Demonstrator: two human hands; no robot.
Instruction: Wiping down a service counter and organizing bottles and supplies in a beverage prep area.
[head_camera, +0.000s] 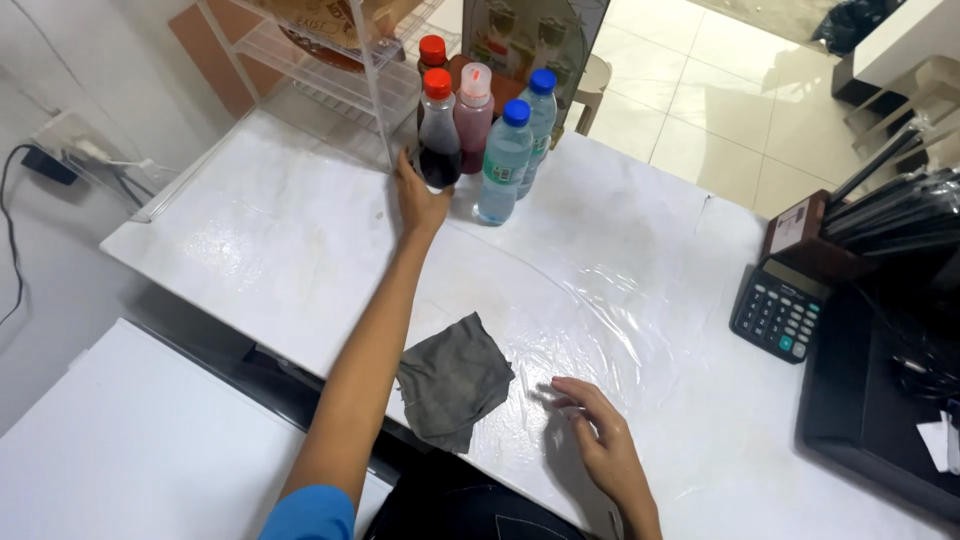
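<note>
My left hand (418, 198) reaches far across the white counter (620, 260) and is closed around the base of a dark-liquid bottle with a red cap (438, 125). Beside it stand a pink-liquid bottle (474, 112), a second red-capped bottle (432, 50) behind, and two blue-capped water bottles (503, 165) (540, 110). My right hand (598, 435) rests flat on the counter near its front edge, fingers spread, holding nothing. A crumpled grey cloth (452, 382) lies just left of it, between my two arms.
A clear acrylic rack (340, 80) stands at the back left. A black calculator (780, 312) and a dark holder with straws (880, 215) sit at the right, a black machine (880, 410) below them. A power strip (70, 145) hangs on the left wall.
</note>
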